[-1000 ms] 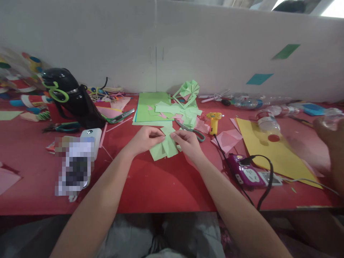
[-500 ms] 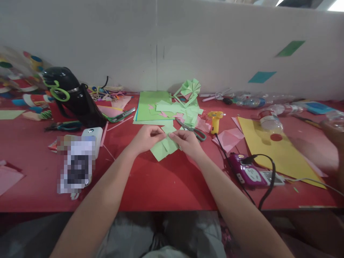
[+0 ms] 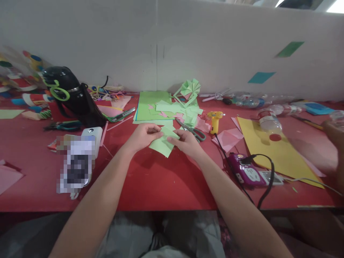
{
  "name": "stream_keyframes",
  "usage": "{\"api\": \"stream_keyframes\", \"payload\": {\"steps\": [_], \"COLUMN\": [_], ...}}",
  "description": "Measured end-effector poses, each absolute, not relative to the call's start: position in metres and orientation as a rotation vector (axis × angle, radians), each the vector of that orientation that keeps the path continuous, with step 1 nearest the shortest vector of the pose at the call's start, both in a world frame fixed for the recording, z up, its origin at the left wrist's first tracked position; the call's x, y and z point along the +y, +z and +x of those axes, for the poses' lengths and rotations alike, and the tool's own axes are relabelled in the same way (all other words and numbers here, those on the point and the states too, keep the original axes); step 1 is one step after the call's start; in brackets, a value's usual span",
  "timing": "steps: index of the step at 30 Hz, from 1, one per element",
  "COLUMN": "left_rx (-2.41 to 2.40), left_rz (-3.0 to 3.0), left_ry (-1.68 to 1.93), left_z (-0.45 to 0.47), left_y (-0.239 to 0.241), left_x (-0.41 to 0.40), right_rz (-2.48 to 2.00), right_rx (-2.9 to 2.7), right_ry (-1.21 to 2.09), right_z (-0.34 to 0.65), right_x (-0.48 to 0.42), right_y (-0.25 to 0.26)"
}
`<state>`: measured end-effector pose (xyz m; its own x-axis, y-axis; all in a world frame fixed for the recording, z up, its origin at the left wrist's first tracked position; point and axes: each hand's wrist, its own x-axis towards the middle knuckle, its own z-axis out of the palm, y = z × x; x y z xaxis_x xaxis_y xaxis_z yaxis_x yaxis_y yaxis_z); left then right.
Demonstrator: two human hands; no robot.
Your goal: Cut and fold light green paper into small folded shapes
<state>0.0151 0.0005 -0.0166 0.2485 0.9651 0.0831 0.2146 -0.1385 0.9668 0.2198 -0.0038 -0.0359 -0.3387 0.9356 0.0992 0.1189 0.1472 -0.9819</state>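
Note:
Light green paper (image 3: pixel 162 144) is held between my two hands above the red table. My left hand (image 3: pixel 146 136) pinches its left edge, thumb and fingers together. At the right edge my right hand (image 3: pixel 186 142) grips it, the thumb lying on top. Whether it is one sheet or two overlapping pieces, I cannot tell. Just beyond my right hand lie grey-handled scissors (image 3: pixel 197 134). Behind them are green paper scraps (image 3: pixel 190 116) and a folded green paper construction (image 3: pixel 190 87).
A yellow glue gun (image 3: pixel 215 122), a purple power strip (image 3: pixel 247 170) and yellow paper (image 3: pixel 279 154) are on the right. On the left stand a black bottle (image 3: pixel 72 96) and a white phone-like device (image 3: pixel 92 136). Another person's hand (image 3: pixel 334 132) shows at the right edge.
The green paper has turned in my hands, and its lower corner now points more to the right. My right thumb has come over onto the paper's face.

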Motion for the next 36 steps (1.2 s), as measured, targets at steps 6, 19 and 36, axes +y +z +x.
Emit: {"api": "stream_keyframes", "payload": {"steps": [6,19,36], "left_rx": [1.035,0.93,1.136], "left_rz": [1.284,1.516,1.389], "left_ry": [1.056,1.075,1.219], "left_z": [0.016,0.013,0.02], "left_y": [-0.008,-0.011,-0.008], "left_x": [-0.001,0.001,-0.002], "right_rz": [-1.045,-1.019,-0.843], "right_rx": [-1.623,-1.577,-1.693], "right_ry": [1.193,1.091,1.512], "right_z": [0.22,0.216,0.227], "right_x": [-0.004,-0.01,-0.006], "right_y": [-0.033,-0.024,-0.024]}}
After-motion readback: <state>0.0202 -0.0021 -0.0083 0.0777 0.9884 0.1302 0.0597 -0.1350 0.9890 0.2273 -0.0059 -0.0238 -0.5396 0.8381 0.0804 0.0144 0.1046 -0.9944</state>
